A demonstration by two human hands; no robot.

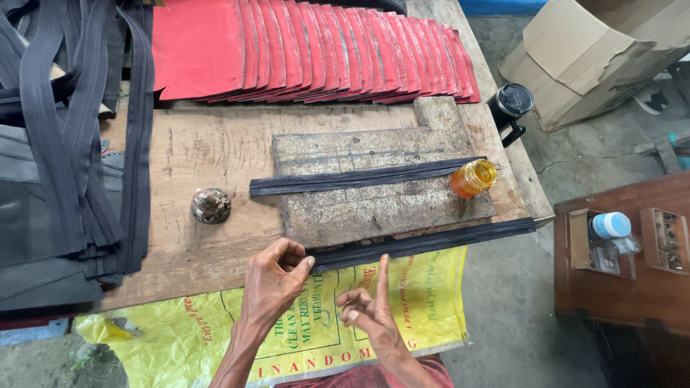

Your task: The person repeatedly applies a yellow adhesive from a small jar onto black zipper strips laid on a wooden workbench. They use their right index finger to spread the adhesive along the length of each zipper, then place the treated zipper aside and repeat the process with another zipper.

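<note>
A long black zipper strip (431,242) lies along the near edge of a worn wooden board (374,205). My left hand (277,276) pinches the strip's left end between thumb and fingers. Beside it, my right hand (370,309) has its index finger stretched up, its tip touching the strip's lower edge; the other fingers are curled and hold nothing. A second black zipper strip (359,177) lies across the middle of the board. An open amber jar (473,177) of glue lies tilted at that strip's right end.
Fanned red sheets (309,47) cover the far end of the wooden table (201,151). Black zipper tapes (72,144) are heaped at left. A round lid (210,205) sits on the table. A yellow printed sack (302,338) hangs below; cardboard box (596,50), dark mug (510,104), wooden stool (625,273) stand at right.
</note>
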